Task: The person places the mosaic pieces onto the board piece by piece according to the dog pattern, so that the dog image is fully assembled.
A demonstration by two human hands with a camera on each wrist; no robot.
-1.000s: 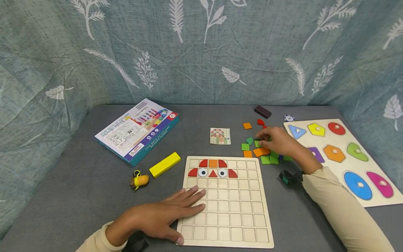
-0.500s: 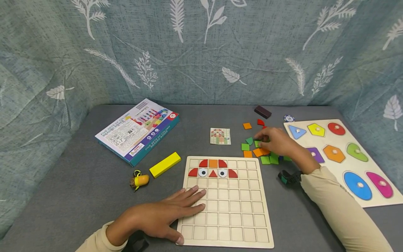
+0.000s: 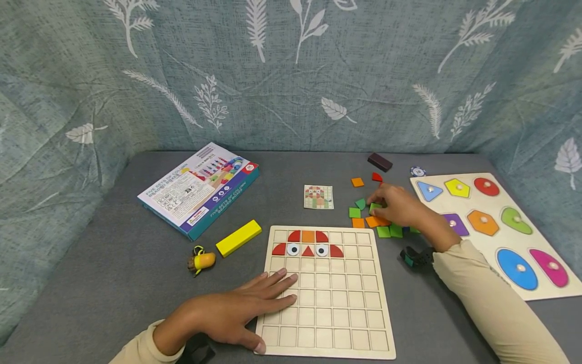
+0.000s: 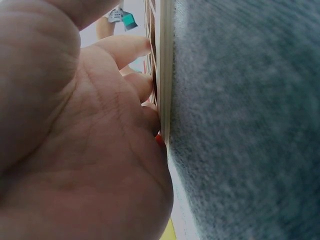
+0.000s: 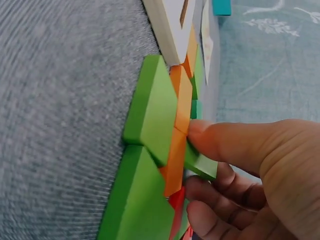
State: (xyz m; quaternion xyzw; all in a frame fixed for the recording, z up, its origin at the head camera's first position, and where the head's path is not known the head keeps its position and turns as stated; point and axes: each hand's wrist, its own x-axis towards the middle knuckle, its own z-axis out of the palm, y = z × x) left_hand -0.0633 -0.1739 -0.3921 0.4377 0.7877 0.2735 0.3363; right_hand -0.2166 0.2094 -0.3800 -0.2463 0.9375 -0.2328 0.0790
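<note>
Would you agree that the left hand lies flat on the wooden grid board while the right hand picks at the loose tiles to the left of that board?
Not quite: the loose tiles lie beyond the right far corner of the grid board, not to its left, as the head view shows. The left hand does lie flat on the board, and the right hand is at a green tile.

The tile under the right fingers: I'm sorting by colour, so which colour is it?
Green tile, touched by the right hand; clearest in the right wrist view.
</note>
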